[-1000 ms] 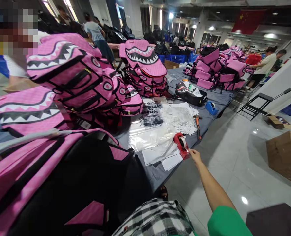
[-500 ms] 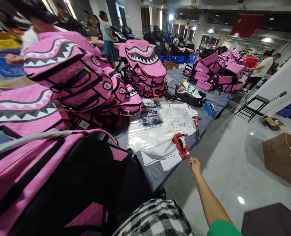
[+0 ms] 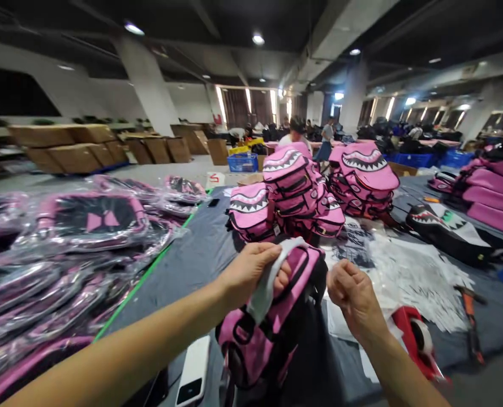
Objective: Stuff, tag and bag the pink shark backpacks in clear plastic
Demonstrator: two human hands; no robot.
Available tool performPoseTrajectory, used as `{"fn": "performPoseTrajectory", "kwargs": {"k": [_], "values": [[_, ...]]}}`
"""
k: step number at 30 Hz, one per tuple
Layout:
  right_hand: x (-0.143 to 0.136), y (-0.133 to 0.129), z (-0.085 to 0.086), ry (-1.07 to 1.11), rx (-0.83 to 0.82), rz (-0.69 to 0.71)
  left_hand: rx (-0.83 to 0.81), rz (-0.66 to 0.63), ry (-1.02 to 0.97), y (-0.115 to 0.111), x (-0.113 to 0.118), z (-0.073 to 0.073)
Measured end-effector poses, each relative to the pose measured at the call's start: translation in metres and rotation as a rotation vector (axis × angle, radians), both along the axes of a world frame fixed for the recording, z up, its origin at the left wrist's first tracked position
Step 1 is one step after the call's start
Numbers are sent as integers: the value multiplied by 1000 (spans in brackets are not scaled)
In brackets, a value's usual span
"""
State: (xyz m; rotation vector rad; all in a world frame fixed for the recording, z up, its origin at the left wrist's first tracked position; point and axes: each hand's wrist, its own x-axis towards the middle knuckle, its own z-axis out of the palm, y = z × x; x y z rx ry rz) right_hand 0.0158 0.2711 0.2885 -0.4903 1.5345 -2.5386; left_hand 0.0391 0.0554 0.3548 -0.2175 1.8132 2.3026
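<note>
My left hand is closed on a pale grey-white strip that bends over the near pink-and-black backpack. That backpack stands on the table just below my hands. My right hand is held to the right of the backpack, thumb and fingers pinched together; whatever is between them is too small to make out. A red tape dispenser with a roll of tape lies beside my right forearm. Under and behind the right hand are clear plastic bags and white paper slips.
Pink shark-mouth backpacks are piled at the table's far side. Plastic-wrapped backpacks fill the left. A white phone, an orange-handled tool and a black shark-mouth bag lie on the table. A person stands behind the pile.
My view has swung left. My right hand has moved from beside the tape dispenser to near the backpack. My left hand and the strip it holds now show clearly.
</note>
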Motion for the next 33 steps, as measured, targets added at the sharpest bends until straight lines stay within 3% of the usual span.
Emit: {"fn": "performPoseTrajectory", "kwargs": {"k": [3, 7, 14, 18, 25, 33], "values": [[-3, -38, 30, 115, 137, 9, -46, 2, -15, 12, 2, -2], [-9, -60, 33, 165, 245, -63, 14, -32, -9, 17, 10, 0], [-8, -57, 31, 110, 335, -90, 5, -17, 116, 22, 15, 3], [-9, -46, 31, 1, 391, 57, -46, 4, 88, 20, 11, -1], [-16, -40, 39, -109, 453, 270, 48, 12, 64, 24, 14, -3], [-19, -59, 49, -137, 600, 171, 32, 97, -6, 25, 12, 4]]}}
